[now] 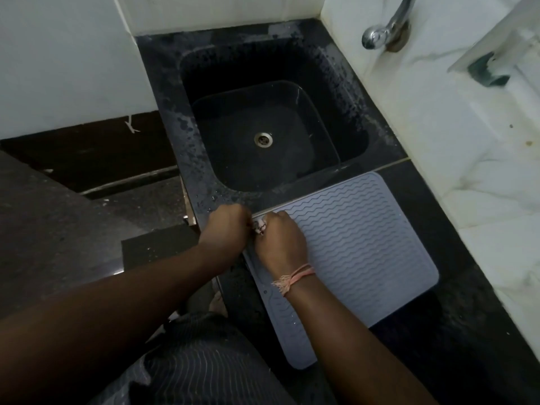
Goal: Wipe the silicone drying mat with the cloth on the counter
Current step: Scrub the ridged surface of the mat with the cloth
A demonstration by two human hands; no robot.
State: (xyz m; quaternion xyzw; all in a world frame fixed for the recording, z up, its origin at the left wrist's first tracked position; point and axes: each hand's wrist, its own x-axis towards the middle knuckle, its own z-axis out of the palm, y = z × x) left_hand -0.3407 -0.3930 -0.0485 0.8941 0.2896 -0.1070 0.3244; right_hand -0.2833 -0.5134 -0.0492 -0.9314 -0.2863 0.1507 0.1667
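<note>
The right hand (280,241) holds a bunched cloth (260,228) on the silicone drying mat (356,244), its grip closed; the left hand (226,226) seems to pinch it too. The mat looks thin, floppy and light, likely to slide, so its near edge wants pinning.

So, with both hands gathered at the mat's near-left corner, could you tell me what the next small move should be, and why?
Probably sweep the right hand across the silicone drying mat toward the wall. That hand grips the bunched cloth at the corner nearest the sink, with the left hand touching it, and the ridged surface beyond lies uncovered. Whether the left hand also pinches the cloth is unclear.
</note>
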